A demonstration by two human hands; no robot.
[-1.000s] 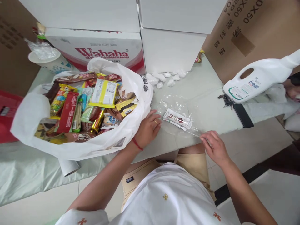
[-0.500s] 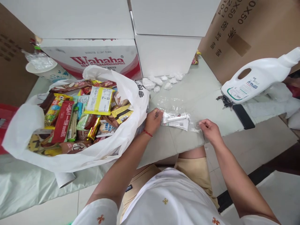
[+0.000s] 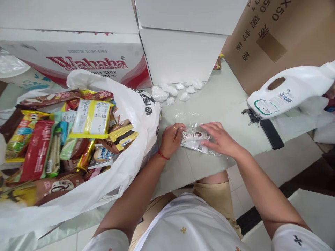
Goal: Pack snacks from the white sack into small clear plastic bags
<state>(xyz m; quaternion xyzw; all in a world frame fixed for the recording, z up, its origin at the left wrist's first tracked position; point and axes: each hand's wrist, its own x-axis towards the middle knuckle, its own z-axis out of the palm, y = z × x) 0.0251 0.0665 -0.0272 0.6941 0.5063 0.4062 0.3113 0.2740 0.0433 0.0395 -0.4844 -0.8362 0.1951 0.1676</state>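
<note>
My left hand (image 3: pixel 172 141), fingers pinched, grips the left end of a clear plastic bag (image 3: pixel 193 116) lying on the table. In or under that film, two slim white packets (image 3: pixel 195 136) lie side by side, the upper one with brown print. Over their right end is my right hand (image 3: pixel 221 139), its thumb and fingers apart; the fingertips touch the packets or the film around them. Close by my left forearm stands a big white carrier bag (image 3: pixel 141 129) full of wrapped snacks, with a yellow-and-white packet (image 3: pixel 91 118) on top.
Several small white bundles (image 3: pixel 170 90) lie at the foot of the white boxes (image 3: pixel 178 55). To the right are a white detergent bottle (image 3: pixel 285 92), keys (image 3: pixel 251 115) and a black phone (image 3: pixel 272 134). A Wahaha carton (image 3: pixel 96 64) and a paper cup (image 3: pixel 32 78) stand behind the carrier bag.
My right hand has moved left from the film's right edge onto the packets, and its fingers have spread. My left hand keeps its grip. The view has shifted, bringing the snack bag nearer.
</note>
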